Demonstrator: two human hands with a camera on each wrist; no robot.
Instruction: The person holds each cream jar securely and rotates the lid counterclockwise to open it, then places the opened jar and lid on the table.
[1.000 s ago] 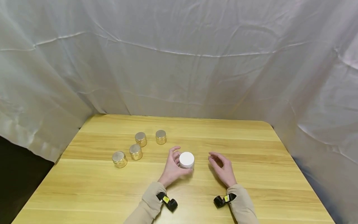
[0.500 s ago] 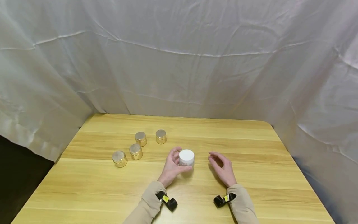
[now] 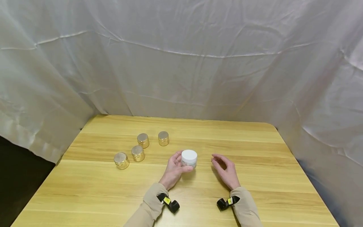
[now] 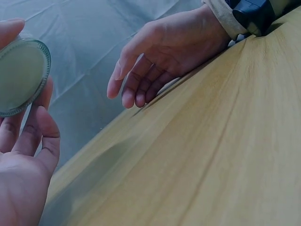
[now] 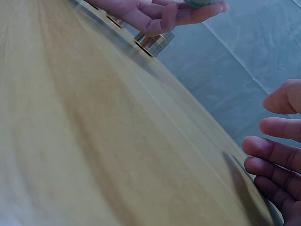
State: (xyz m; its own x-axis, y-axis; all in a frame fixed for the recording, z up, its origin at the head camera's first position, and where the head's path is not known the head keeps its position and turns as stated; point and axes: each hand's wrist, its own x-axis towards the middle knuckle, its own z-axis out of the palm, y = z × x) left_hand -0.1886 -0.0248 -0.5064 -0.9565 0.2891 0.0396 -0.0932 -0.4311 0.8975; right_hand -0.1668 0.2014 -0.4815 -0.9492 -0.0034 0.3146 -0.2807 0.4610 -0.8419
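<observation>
A small jar (image 3: 189,158) with a white lid and a pale printed body is held in my left hand (image 3: 171,172), thumb on the near side and fingers at its left and behind. It is raised off the wood table; in the left wrist view its round glass base (image 4: 22,77) shows, with a shadow on the wood below. To the right, apart from the jar, my right hand (image 3: 227,171) rests at the table with fingers loosely bent and nothing between them. In the right wrist view, its fingers (image 5: 275,153) hang near the surface.
Several gold jars with flat lids stand at the left of the table: one gold jar (image 3: 121,160) nearest, another gold jar (image 3: 163,138) farthest right. Grey cloth (image 3: 181,63) hangs behind and around the table (image 3: 255,148). Black cameras are strapped to both sleeves.
My left hand has raised the jar a little and tilted it, so more of its printed side shows. Fingers have drawn closer round it. My right hand stays where it was.
</observation>
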